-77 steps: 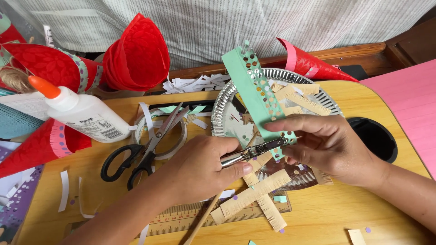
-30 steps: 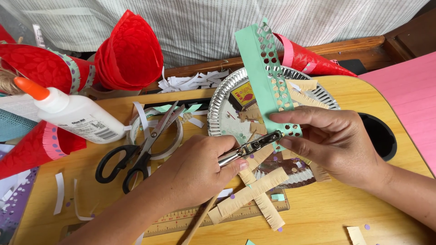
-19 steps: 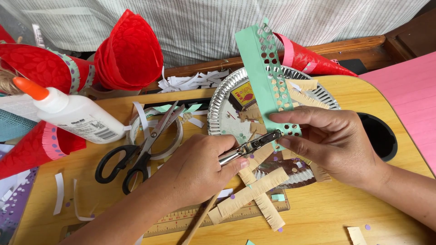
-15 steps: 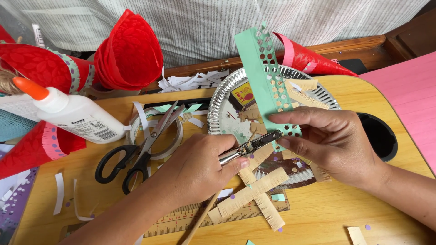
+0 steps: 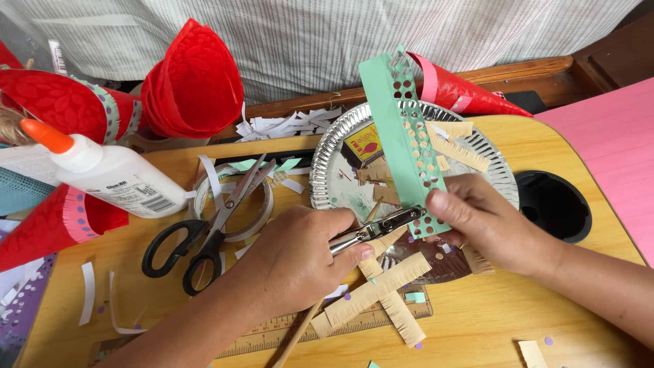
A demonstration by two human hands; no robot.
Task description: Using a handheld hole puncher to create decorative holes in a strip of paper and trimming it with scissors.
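1. Green paper strip (image 5: 402,136), dotted with punched holes along one edge, stood tilted over the foil plate (image 5: 327,177) near the far edge of the wooden tray table (image 5: 545,327).
2. The right hand (image 5: 490,228) pinched the strip's lower end between thumb and fingers.
3. The left hand (image 5: 293,262) was closed around a metal hole punch (image 5: 378,228), whose tip met the strip's bottom end beside the right thumb.
4. Under both hands lay a cross of fringed tan paper (image 5: 381,293) and a wooden ruler (image 5: 272,334), near the table's front edge.
5. Black-handled scissors (image 5: 204,235) rested over a roll of tape (image 5: 262,211), just left of the left hand.
6. A white glue bottle (image 5: 109,174) with an orange cap lay toward the table's far left corner, beside red paper cones (image 5: 191,82).
7. A round cup hole (image 5: 552,204) sat near the right edge, close behind the right hand.
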